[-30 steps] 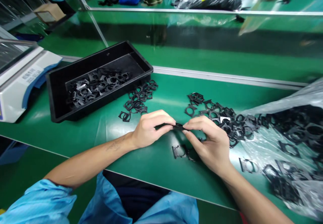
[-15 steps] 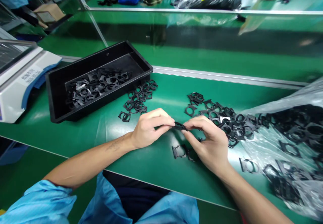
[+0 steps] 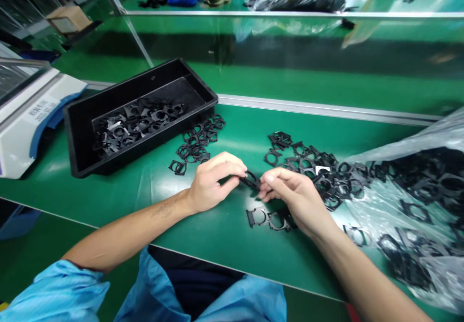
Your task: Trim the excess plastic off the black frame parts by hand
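Head view: one thin black frame (image 3: 250, 181) held over a green bench mat (image 3: 217, 249).
Left to right: black tray (image 3: 123, 84) holding similar frames; loose black frames (image 3: 195, 138); left hand (image 3: 213, 182), fingers curled nearly closed, pinching the frame's near end; right hand (image 3: 290, 194), fingers half open, tips at the far end, contact unclear; plastic bag (image 3: 366, 211) of frames. A light fingertip pinch suits such thin parts.

Light-blue smock (image 3: 54, 290), loose and creased, sleeve bunched near the elbow, open front showing dark navy top (image 3: 195, 288) underneath. Left hand (image 3: 213, 184) and right hand (image 3: 295, 198) bare, forearms too. Small dark tattoo (image 3: 165, 210) on left forearm (image 3: 123, 237).
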Available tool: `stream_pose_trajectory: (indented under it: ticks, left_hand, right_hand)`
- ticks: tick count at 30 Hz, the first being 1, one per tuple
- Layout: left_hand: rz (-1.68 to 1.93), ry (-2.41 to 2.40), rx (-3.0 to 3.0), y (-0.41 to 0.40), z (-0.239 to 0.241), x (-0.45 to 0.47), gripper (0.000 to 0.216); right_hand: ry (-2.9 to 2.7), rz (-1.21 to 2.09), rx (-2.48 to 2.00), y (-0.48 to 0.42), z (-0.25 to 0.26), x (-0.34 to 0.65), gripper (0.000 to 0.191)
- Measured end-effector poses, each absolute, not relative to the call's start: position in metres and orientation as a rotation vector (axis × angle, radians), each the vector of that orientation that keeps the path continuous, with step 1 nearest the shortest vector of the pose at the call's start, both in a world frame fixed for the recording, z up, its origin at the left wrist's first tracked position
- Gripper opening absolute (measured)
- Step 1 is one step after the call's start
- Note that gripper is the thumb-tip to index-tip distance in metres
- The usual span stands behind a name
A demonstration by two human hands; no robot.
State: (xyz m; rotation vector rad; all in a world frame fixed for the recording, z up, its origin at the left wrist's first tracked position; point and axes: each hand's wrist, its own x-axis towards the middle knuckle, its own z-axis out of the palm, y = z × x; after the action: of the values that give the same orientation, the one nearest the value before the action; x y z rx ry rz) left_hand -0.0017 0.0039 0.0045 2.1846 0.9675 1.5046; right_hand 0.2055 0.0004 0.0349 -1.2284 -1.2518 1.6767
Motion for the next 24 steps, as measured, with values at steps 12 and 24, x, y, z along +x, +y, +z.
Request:
stream_pose_trajectory:
  ticks: [12,24]
  left_hand:
    - [1.395,0.956,2.331,0.0038,0.0036,0.0002,0.015]
    - [1.377,0.843,2.422,0.0036,0.0050,0.0030,0.004]
  right_hand:
    - [-1.019,1.863,-1.166,0.0015,0.0372,0.2041,0.032]
    - [-1.117,1.758,-1.187,-0.0065,0.0354,0.1991,0.038]
